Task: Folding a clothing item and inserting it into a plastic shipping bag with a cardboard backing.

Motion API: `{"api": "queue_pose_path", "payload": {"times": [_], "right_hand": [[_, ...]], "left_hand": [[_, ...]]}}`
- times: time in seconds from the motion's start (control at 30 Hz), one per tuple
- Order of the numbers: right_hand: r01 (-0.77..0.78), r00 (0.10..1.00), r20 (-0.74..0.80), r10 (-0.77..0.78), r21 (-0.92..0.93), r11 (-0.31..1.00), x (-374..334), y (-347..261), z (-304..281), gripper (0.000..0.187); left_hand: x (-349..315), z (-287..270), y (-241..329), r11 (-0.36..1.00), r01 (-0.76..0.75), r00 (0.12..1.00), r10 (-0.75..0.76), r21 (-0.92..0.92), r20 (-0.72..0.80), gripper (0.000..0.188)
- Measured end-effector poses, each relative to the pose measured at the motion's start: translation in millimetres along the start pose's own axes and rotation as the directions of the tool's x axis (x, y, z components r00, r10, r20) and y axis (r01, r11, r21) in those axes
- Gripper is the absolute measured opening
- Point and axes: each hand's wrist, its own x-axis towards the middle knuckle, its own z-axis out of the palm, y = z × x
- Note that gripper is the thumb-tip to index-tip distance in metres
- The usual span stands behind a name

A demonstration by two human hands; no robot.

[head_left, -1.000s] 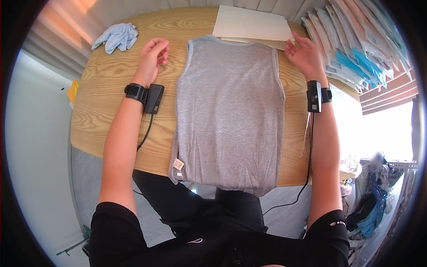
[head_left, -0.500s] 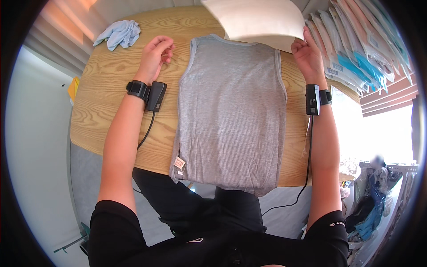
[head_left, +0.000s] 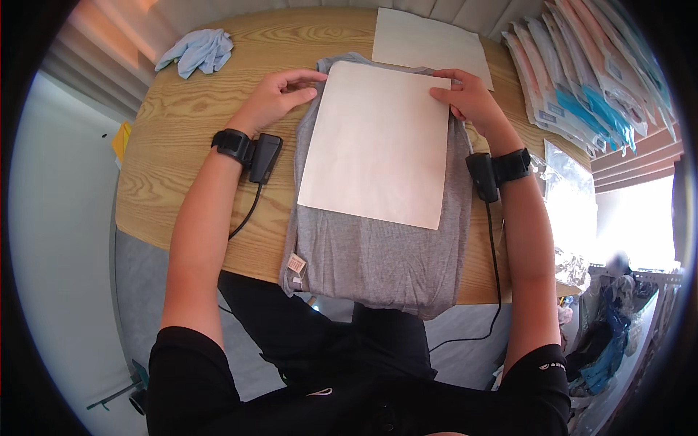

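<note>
A grey sleeveless top [head_left: 378, 265] lies spread on the wooden table, its lower hem over the near edge. On its upper part rests a white rectangular sheet [head_left: 378, 145], slightly tilted; whether it is paper or thin card I cannot tell. My right hand [head_left: 469, 102] pinches the sheet's upper right corner, thumb on top. By the upper left corner is my left hand [head_left: 280, 98], thumb and fingers apart, fingertips close to the sheet's edge and the top's shoulder. A small tag [head_left: 296, 264] shows at the garment's lower left side.
Another white sheet [head_left: 432, 43] lies at the back of the table [head_left: 196, 152]. A crumpled light-blue cloth [head_left: 196, 52] sits at the far left. Several bagged garments [head_left: 574, 80] are stacked at the far right, with clear plastic [head_left: 563, 174] below them. Cables hang from both wrist devices.
My right hand has brought the white sheet from the far right down onto the grey top. My left hand has moved right to the sheet's upper left corner, its fingers now stretched out.
</note>
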Motion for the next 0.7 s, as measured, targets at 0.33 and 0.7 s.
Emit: {"api": "queue_pose_path", "payload": {"times": [0.33, 0.7], "right_hand": [[0.056, 0.996, -0.076, -0.055, 0.011, 0.998, 6.6, 9.7, 7.8, 0.029], [0.163, 0.975, -0.152, -0.165, -0.03, 0.986, 9.7, 16.0, 11.4, 0.042]], "left_hand": [[-4.1, 6.5, 1.8, 0.972, -0.062, 0.998, 0.068, 0.228, -0.019, 0.033], [-2.4, 3.9, 1.3, 0.976, -0.071, 0.998, 0.068, 0.206, 0.019, 0.036]]}}
